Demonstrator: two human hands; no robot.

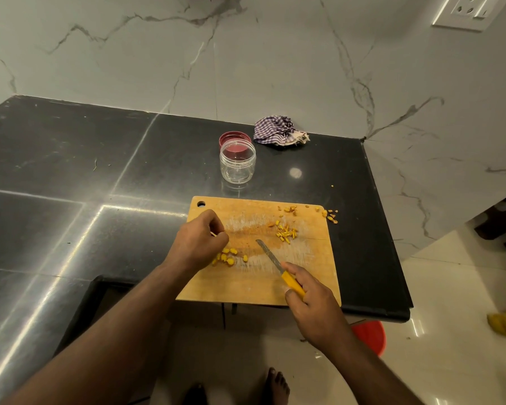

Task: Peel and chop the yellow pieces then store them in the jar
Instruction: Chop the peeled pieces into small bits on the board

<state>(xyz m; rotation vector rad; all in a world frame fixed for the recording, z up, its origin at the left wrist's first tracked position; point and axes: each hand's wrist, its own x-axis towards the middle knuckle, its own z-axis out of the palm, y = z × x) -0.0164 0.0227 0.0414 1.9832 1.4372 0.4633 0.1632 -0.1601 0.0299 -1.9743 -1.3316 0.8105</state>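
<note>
Left hand: the left hand (200, 239) hovers over the cutting board (313, 276), fingers curled, seemingly pinching a small yellow bit.
Right hand: the right hand (310, 299) grips the knife (278, 266), blade resting on the board.
Yellow pieces: chopped yellow pieces (227, 256) lie just beside the left hand; thin scraps (285, 232) lie further right.
Jar: the jar (237, 162) stands open on the bench (70, 159) behind the board, holding nothing.
Risk: small, round pieces could roll under the blade and bring fingertips close; scraps might get swept into the jar.

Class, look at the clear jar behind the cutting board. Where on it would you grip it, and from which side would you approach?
Grip the jar round its straight clear wall, probably from the near or right side. It stands upright and open, so a side grip keeps fingers out of the mouth. The red lid sits close behind it, blocking the far side.
</note>
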